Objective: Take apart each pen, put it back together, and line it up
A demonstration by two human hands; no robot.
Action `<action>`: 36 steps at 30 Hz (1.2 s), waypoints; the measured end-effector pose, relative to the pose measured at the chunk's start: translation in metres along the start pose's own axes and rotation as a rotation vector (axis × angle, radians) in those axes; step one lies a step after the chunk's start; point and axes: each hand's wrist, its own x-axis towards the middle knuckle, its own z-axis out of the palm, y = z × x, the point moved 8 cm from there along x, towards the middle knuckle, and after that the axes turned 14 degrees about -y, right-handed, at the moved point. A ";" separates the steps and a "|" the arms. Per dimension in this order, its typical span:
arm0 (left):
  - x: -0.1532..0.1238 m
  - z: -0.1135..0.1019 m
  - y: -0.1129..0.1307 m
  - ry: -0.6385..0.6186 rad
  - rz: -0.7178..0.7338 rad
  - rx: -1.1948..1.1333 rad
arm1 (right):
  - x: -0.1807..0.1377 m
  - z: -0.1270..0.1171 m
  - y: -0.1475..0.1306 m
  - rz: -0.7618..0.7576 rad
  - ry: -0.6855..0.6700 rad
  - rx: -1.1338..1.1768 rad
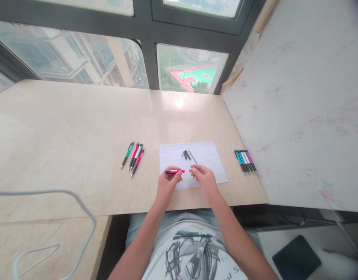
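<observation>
- While pinching a pink pen barrel (175, 171) in the narrow grip of the left hand (169, 179), holds it nearly level over the white sheet (208, 171).
- Holds the right hand (203, 176) just beside the barrel's pink end, fingertips bunched; cannot tell if gripping something small.
- Has two short black tubes (185, 155) and a thin dark rod (193, 157) beyond, on the sheet.
- Has four pens (136, 156) at left on the table (79, 155), and a neat row of pens (245, 161) at right.
</observation>
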 end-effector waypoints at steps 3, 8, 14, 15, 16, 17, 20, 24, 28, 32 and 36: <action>-0.001 -0.003 -0.003 0.003 -0.001 0.002 | 0.011 -0.025 -0.026 -0.130 0.123 -0.466; -0.001 0.001 -0.001 -0.009 0.002 -0.007 | 0.028 -0.029 -0.050 -0.299 0.186 -1.038; -0.002 0.005 0.000 0.003 -0.017 -0.019 | 0.031 -0.023 -0.053 -0.332 0.181 -1.106; -0.002 0.005 0.000 0.001 -0.019 -0.010 | 0.026 -0.021 -0.055 -0.334 0.177 -1.092; -0.002 0.005 0.000 -0.002 -0.021 0.001 | 0.021 -0.019 -0.056 -0.339 0.158 -1.069; -0.001 0.006 0.000 -0.008 -0.023 0.012 | 0.016 -0.015 -0.057 -0.345 0.118 -1.039; 0.002 0.010 -0.005 -0.038 -0.015 0.039 | -0.004 0.013 -0.052 -0.400 -0.199 -0.975; 0.006 0.018 -0.011 -0.098 0.036 0.062 | -0.025 0.033 -0.045 -0.459 -0.302 -1.079; 0.008 0.026 -0.015 -0.177 0.027 0.120 | -0.026 0.027 -0.038 -0.433 -0.212 -1.097; 0.006 0.014 0.002 -0.099 0.107 0.322 | -0.019 0.003 -0.039 -0.341 -0.040 -1.091; 0.000 -0.003 0.025 0.002 0.247 0.565 | -0.007 -0.036 -0.042 -0.157 0.210 -1.129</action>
